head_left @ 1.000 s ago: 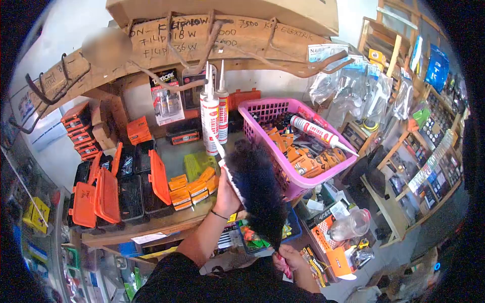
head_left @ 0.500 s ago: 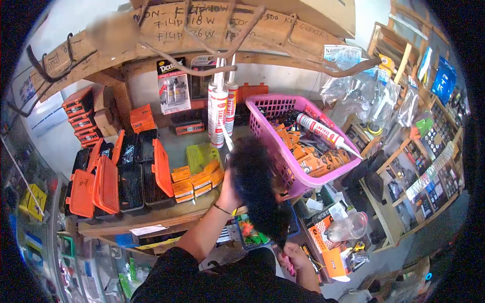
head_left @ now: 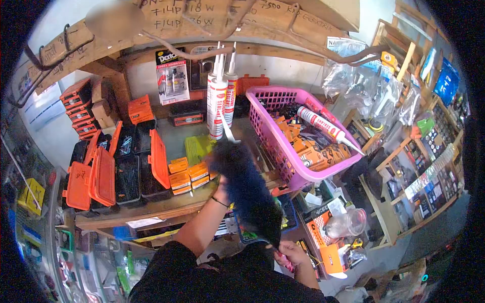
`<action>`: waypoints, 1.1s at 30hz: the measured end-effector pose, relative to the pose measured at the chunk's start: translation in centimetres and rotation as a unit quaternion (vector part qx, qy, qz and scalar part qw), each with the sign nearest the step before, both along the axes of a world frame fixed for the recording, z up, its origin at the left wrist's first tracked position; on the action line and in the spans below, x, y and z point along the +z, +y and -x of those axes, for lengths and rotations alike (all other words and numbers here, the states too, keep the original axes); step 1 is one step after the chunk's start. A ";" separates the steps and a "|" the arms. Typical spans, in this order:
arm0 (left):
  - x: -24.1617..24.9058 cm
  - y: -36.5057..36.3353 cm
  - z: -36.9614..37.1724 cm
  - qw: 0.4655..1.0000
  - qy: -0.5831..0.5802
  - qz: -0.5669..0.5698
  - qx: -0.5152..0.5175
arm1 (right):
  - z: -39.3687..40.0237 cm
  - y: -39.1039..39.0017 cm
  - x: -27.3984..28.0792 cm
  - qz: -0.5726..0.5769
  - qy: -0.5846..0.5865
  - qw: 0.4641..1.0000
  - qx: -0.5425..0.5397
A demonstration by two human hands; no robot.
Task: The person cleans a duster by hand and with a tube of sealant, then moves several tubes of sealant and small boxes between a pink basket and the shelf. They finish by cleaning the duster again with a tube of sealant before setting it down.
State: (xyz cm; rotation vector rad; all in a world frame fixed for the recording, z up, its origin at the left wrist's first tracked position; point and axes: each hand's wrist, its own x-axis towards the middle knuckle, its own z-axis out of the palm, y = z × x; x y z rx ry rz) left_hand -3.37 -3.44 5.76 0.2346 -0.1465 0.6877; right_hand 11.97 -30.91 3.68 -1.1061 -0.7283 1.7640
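My right hand (head_left: pixel 294 254) is closed round the pink handle (head_left: pixel 286 262) of a dark, fluffy duster (head_left: pixel 247 189). The duster slants up and left across the middle of the view, its outline smeared by motion. Behind its left edge is my left hand (head_left: pixel 221 191), with its fingers hidden by the bristles, so whether it grips anything cannot be seen. Beyond the duster's tip, sealant cartridges (head_left: pixel 217 106) stand upright on the shelf, with a white nozzle-like piece (head_left: pixel 229 129) slanting in front. Small orange boxes (head_left: pixel 189 177) sit just left of the left hand.
A pink basket (head_left: pixel 308 175) with orange packets and a sealant cartridge (head_left: pixel 323 123) stands right of the duster. Black cases with orange lids (head_left: pixel 103 177) line the left. Metal hooks (head_left: pixel 237 20) jut out above. A clear plastic jar (head_left: pixel 348 223) sits lower right.
The duster's upper end has shifted slightly left and down, towards the small orange boxes. My left hand has moved a little lower and left behind it. The shelf sits slightly higher in view.
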 end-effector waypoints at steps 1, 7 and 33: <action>0.6 -0.6 0.2 0.990 0.043 -0.110 0.071 | 0.1 -0.2 0.3 0.001 0.010 1.000 0.008; 3.7 -1.8 0.1 0.982 0.100 -0.041 0.158 | -0.3 -0.1 0.1 0.002 0.098 0.995 -0.022; 5.9 -2.3 -0.8 0.979 0.085 -0.042 0.183 | -1.4 1.5 0.1 -0.009 0.028 0.999 -0.024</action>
